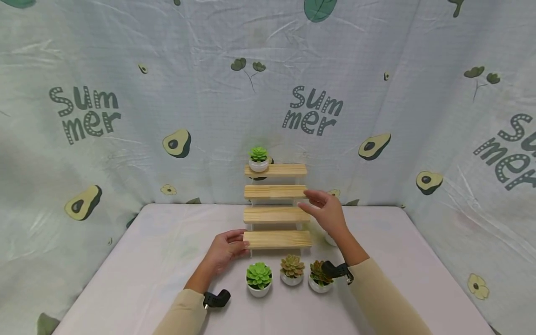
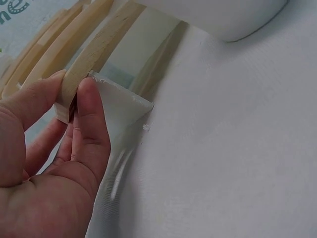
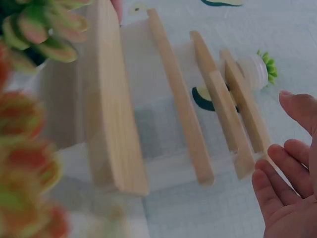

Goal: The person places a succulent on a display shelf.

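Note:
A stepped wooden display stand (image 1: 276, 239) with pale slats and clear side supports stands at the middle of the table. My left hand (image 1: 226, 249) pinches the left end of its lowest slat (image 2: 94, 57) between thumb and fingers, as the left wrist view shows. At the right end of the upper slats, my right hand (image 1: 328, 211) is held with fingers extended and nothing in its grasp; its fingertips (image 3: 262, 176) are right by the slat ends. A bright green potted succulent (image 1: 258, 160) sits at the left of the top slat.
In front of the stand are a green succulent (image 1: 258, 277), a brownish one (image 1: 291, 267) and a red-green one (image 1: 319, 277), all in white pots. Another white pot (image 1: 330, 239) is partly hidden behind my right forearm. A printed cloth (image 1: 209, 116) hangs behind the table (image 1: 167, 251).

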The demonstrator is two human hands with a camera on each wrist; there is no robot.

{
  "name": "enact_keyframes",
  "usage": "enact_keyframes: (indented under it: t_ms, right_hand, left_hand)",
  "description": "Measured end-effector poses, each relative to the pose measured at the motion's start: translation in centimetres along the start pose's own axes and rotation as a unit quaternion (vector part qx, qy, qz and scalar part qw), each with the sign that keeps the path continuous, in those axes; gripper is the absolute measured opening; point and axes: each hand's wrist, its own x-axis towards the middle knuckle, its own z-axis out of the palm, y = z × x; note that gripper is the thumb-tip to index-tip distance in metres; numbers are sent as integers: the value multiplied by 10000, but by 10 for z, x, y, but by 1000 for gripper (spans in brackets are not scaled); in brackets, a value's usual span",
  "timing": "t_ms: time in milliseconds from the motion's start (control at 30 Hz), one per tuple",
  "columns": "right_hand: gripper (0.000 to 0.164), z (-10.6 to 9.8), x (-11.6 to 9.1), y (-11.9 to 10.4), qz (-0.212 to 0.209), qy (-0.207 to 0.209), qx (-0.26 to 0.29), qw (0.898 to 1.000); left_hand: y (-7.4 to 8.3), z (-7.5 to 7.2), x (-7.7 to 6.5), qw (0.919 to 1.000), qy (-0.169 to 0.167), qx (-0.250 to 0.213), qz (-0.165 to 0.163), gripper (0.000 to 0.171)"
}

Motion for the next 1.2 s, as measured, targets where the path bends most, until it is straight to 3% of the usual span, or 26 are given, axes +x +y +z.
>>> enact_keyframes:
  t_ms: [300,467,667,867,1200]
  right_hand:
    - [50,-19,-31,23,49,420,-220,9989]
    - [44,-23,-50,35,172,988,-271,9946]
    - [46,-29,-64,52,188,1571,-771,9844]
    - [68,-35,-75,68,478,1405,-916,9847]
    - [89,-40,-80,88,1436,901,-217,9853]
  left_hand:
    - [4,-3,0,9996,-171,237,46,51]
    - [4,-6,1,9991,-273,302,112,51]
    - [2,-4,2,9992,-248,291,119,52]
    - [2,-3,2,9995,-171,255,100,50]
    - [2,-2,2,9995,-112,265,104,51]
